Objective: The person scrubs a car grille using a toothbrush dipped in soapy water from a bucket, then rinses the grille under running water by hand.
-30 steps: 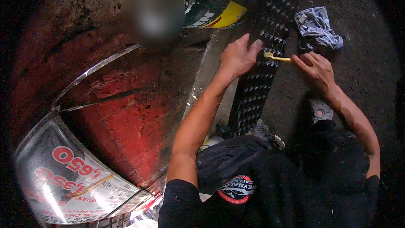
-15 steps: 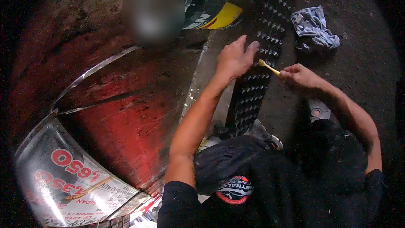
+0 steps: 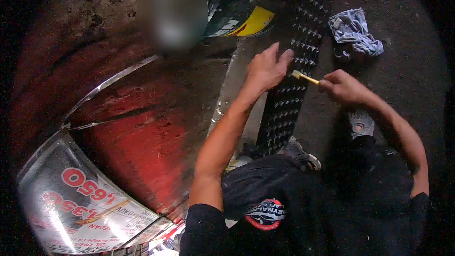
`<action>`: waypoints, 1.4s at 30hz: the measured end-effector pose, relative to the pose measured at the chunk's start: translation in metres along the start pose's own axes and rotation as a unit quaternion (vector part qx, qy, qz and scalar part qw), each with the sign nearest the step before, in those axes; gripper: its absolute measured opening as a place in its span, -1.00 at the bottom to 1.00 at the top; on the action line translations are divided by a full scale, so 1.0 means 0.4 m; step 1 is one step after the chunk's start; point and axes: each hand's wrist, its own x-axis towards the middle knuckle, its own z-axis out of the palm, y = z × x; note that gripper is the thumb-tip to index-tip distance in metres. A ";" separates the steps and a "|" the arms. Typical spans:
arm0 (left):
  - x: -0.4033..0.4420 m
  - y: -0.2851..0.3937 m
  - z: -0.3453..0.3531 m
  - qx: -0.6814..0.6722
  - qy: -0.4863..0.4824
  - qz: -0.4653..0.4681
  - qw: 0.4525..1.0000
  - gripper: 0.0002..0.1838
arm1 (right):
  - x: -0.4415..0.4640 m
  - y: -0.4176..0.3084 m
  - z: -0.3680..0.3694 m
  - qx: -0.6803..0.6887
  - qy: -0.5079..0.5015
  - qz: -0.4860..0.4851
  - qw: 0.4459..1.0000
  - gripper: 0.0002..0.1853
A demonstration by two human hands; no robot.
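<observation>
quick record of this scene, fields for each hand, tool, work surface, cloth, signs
left hand: index finger and thumb apart, by the strip's edge; contact unclear
right hand: gripping the brush handle
tool: yellow brush, head pointing toward the left hand
work surface: dark strip with rows of raised shapes
cloth: crumpled grey-blue cloth on the ground
signs: price sign with red numbers, lower left

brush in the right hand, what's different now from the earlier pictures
The right hand and the brush have moved slightly down the picture; the brush, nearly level at first, now slants down toward the hand. Nothing was grasped or released. The left hand and the cloth stayed about where they were.
</observation>
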 end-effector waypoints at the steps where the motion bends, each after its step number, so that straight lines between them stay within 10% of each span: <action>1: 0.006 -0.004 0.003 -0.005 -0.010 -0.011 1.000 -0.43 | -0.007 0.001 -0.016 0.097 -0.030 0.012 0.995 -0.64; 4: 0.016 -0.017 0.009 -0.015 0.016 0.020 1.000 -0.44 | -0.022 0.013 -0.034 0.247 -0.076 0.073 0.963 -0.62; 8: 0.010 -0.024 0.019 -0.014 0.001 0.004 1.000 -0.47 | -0.028 0.035 -0.036 -0.121 0.106 -0.139 0.977 -0.78; 11: 0.011 0.000 0.000 0.003 0.004 0.004 1.000 -0.48 | -0.042 -0.017 -0.028 -0.381 0.322 -0.272 0.823 -0.69; 16: 0.023 -0.021 0.007 -0.090 -0.023 -0.002 0.996 -0.46 | -0.026 -0.042 -0.015 -0.516 0.280 -0.279 0.760 -0.50; 21: 0.026 -0.016 0.004 -0.054 -0.030 0.017 0.998 -0.48 | 0.001 -0.028 0.009 -0.074 0.042 -0.097 0.992 -0.75; 23: 0.028 -0.017 0.008 -0.055 -0.025 0.026 0.998 -0.48 | -0.015 -0.079 -0.008 0.187 -0.107 0.104 0.971 -0.59; 27: 0.019 -0.005 -0.001 -0.070 -0.026 0.027 0.997 -0.49 | -0.021 -0.073 0.011 0.197 -0.089 0.081 0.973 -0.73; 28: 0.021 -0.015 0.001 -0.069 -0.025 0.025 0.997 -0.49 | -0.013 -0.035 0.011 -0.023 0.106 -0.097 0.989 -0.77; 30: 0.028 -0.024 0.007 -0.094 -0.022 0.040 0.995 -0.50 | -0.020 -0.042 -0.015 -0.398 0.341 -0.261 0.811 -0.79; 35: 0.030 -0.017 -0.007 -0.111 -0.039 0.015 0.993 -0.43 | -0.022 -0.040 -0.046 -0.447 0.400 -0.364 0.713 -0.69; 42: 0.030 0.006 -0.039 -0.107 -0.077 -0.082 0.988 -0.16 | -0.041 -0.045 -0.040 -0.450 0.336 -0.354 0.748 -0.59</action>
